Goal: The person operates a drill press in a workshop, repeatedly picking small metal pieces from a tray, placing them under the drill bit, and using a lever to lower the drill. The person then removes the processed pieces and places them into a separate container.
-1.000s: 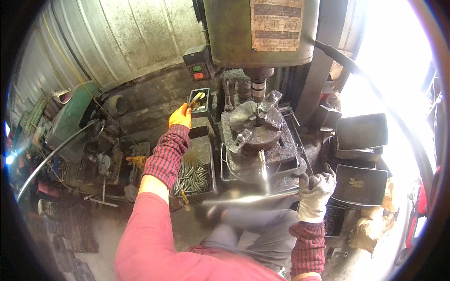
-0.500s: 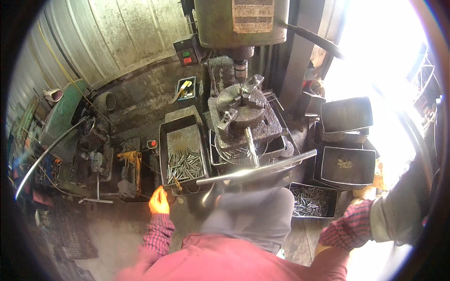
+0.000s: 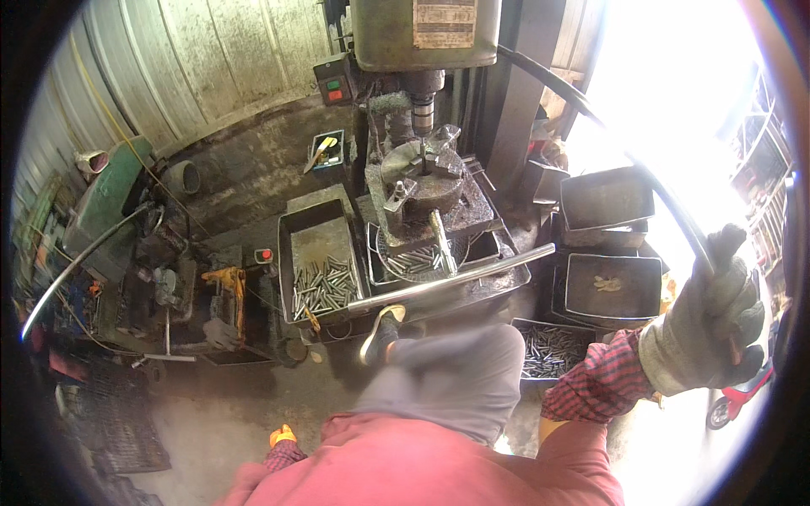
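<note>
My right hand [image 3: 710, 319], in a grey work glove, is raised at the right. Its fingers wrap round the outer end of a long dark lever [image 3: 553, 83], which slopes up to the drill press head [image 3: 384, 38]. Below the head, the chuck [image 3: 423, 116] holds a drill bit over a round fixture [image 3: 422, 181] on the machine table, strewn with metal chips. My left hand [image 3: 283, 435], in an orange glove, hangs low beside my body, away from the machine. It is small and partly foreshortened, so its finger pose is unclear.
A tray of short metal pins [image 3: 325, 287] stands left of the machine; another bin of pins [image 3: 553, 350] sits by my right knee. Stacked metal bins [image 3: 612, 282] are at the right. A long bar [image 3: 451, 278] crosses in front. My shoe [image 3: 381, 333] is beneath it.
My right hand has moved up and inward from the right rim and now shows fully on the lever. My left hand has dropped back from the tray's near corner toward my body.
</note>
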### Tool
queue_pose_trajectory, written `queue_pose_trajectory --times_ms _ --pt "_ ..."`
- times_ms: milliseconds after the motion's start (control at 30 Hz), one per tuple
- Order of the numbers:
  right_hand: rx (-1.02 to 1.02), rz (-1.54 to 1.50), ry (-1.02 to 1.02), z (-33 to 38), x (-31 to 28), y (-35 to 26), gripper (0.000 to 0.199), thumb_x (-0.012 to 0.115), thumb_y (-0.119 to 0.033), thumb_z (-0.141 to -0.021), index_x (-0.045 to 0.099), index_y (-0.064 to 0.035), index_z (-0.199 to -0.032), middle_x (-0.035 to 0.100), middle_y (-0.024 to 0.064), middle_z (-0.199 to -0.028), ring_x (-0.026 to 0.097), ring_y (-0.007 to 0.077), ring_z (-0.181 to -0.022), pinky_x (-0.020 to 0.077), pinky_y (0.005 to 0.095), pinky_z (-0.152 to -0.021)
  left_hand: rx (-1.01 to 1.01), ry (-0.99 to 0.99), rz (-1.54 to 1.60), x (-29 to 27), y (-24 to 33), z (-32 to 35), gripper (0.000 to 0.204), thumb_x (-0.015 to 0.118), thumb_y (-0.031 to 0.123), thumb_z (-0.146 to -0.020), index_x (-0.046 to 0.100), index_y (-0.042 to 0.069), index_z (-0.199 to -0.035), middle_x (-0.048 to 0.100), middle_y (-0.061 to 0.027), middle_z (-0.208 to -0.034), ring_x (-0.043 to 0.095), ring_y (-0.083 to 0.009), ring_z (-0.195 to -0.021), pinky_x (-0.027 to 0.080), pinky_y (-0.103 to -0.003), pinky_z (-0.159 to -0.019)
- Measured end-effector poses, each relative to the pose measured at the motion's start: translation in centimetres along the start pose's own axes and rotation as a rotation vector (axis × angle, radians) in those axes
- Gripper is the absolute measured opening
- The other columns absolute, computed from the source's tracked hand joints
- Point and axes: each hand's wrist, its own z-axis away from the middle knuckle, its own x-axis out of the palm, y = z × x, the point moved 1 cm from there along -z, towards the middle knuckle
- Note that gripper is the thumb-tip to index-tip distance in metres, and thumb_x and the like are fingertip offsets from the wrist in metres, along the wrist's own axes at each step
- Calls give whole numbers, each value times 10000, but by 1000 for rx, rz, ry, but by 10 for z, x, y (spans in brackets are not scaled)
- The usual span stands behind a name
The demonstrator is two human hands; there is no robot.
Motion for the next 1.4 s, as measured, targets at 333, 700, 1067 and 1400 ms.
queue_pose_trajectory --times_ms 333,700,1067,1400 --pt "-94 -224 318 35 20 11 500 544 -280 -922 440 65 -1268 412 264 -1223 200 474 -1389 -40 607 -1197 -91 -181 390 12 29 -6 475 704 437 -989 727 -37 -1010 760 -200 -935 699 -369 -883 530 -467 -844" --pt "-289 -823 343 50 31 19 387 552 -326 -934 462 -13 -1142 436 181 -1093 282 400 -1224 48 555 -1070 -84 -227 447 11 37 -14 448 681 407 -1001 745 -17 -1128 770 -208 -1038 724 -300 -969 536 -425 -898" --pt "-488 -2042 -32 59 50 35 300 561 -373 -946 483 -91 -1015 460 99 -962 363 325 -1060 135 503 -942 -93 -273 168 -5 9 8 590 564 541 -1012 755 -12 -1089 742 -252 -1121 681 -436 -1099 503 -504 -980" --pt "-515 -2296 -133 64 62 44 267 570 -415 -957 503 -163 -900 482 24 -844 437 257 -910 214 455 -827 -53 -196 268 -1 20 4 540 575 513 -1018 766 11 -1069 756 -239 -1069 699 -421 -1050 515 -497 -937"
